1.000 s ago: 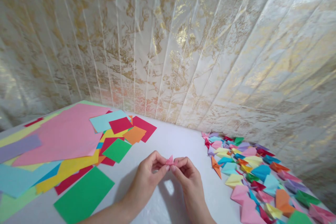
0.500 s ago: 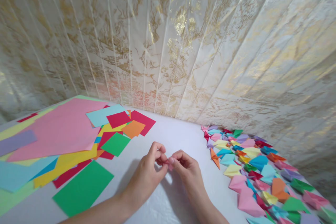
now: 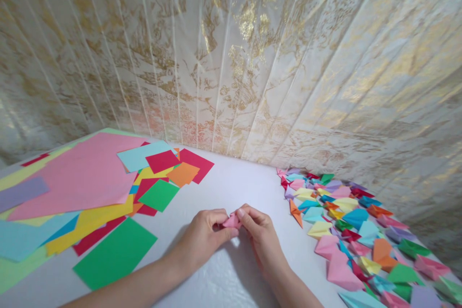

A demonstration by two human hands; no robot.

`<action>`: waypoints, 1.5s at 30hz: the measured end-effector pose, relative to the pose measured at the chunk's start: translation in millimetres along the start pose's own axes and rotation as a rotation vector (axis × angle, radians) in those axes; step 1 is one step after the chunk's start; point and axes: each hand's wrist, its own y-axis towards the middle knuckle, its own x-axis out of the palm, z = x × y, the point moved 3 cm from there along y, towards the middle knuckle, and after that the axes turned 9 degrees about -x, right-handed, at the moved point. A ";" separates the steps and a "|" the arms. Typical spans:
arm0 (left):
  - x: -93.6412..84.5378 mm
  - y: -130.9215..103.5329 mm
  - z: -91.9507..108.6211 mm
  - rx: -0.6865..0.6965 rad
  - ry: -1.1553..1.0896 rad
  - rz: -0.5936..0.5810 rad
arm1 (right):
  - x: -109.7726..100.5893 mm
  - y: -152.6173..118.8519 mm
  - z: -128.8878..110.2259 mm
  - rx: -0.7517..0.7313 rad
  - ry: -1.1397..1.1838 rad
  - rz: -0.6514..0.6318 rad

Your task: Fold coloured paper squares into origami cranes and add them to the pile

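Observation:
Between both hands, above the white table [image 3: 231,180], is a small folded piece of pink paper [image 3: 232,221]. My left hand [image 3: 207,233] pinches its left side between thumb and forefinger. From the right, my right hand [image 3: 258,231] grips the other side with thumb and fingertips. Fingers cover part of the piece, so its full folded shape cannot be made out. A green paper rectangle [image 3: 115,252] lies flat on the table to the left of my left forearm.
Flat coloured sheets spread over the left side, among them a large pink sheet [image 3: 86,173], an orange piece [image 3: 183,173] and a green square [image 3: 159,195]. Many folded paper pieces [image 3: 355,219] cover the right side. A gold-patterned curtain [image 3: 224,57] hangs behind the table.
My left hand has turned and lowered slightly, its fingers now lying more level. More of the pink folded paper shows between the hands. The papers on the table lie as before.

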 end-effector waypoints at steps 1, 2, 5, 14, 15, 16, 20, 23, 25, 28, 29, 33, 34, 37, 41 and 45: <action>-0.3 0.1 -0.7 -0.009 0.006 0.003 | -0.5 0.2 0.1 -0.013 -0.027 -0.002; -0.5 0.1 -1.2 -0.010 0.012 0.003 | -1.4 0.3 0.0 -0.026 -0.052 -0.001; -0.4 -0.7 -1.8 -0.007 0.021 -0.014 | -5.3 1.5 -0.7 -0.050 -0.095 0.010; -1.0 -5.4 9.2 0.203 0.012 -0.144 | -10.8 7.3 -6.0 -0.090 -0.150 -0.002; -1.4 -4.9 9.0 0.205 0.025 -0.131 | -10.1 7.3 -5.8 -0.082 -0.129 -0.009; -1.6 -4.3 8.3 0.202 0.036 -0.120 | -9.3 7.4 -5.6 -0.076 -0.109 -0.019; -2.5 -0.9 2.7 0.137 0.018 -0.093 | -9.7 9.4 -5.4 -0.081 -0.093 -0.027; -4.7 0.9 -0.4 0.083 -0.028 -0.049 | -12.6 11.3 -5.3 -0.105 -0.058 0.013; -5.9 1.6 -1.2 0.064 -0.040 -0.021 | -13.9 11.8 -5.4 -0.135 -0.035 0.029; -5.4 2.3 -2.1 0.063 -0.047 -0.030 | -15.1 12.1 -5.6 -0.150 -0.049 0.018; -4.9 2.4 -2.6 0.068 -0.051 -0.040 | -15.6 12.3 -6.0 -0.151 -0.060 0.012; -4.1 2.4 -5.1 0.084 -0.045 -0.066 | -18.6 14.9 -9.0 -0.161 -0.068 -0.017; -4.3 2.4 -5.3 0.087 -0.040 -0.071 | -19.2 15.7 -9.7 -0.162 -0.068 -0.029; -5.6 2.5 -4.3 0.093 -0.006 -0.081 | -20.7 17.3 -10.7 -0.143 -0.101 -0.065; -6.4 2.7 -1.9 0.102 0.018 -0.080 | -21.9 16.9 -11.9 -0.102 -0.186 -0.117; -5.5 2.9 -1.7 0.113 0.003 -0.096 | -22.2 14.8 -21.9 -0.233 -0.359 -0.103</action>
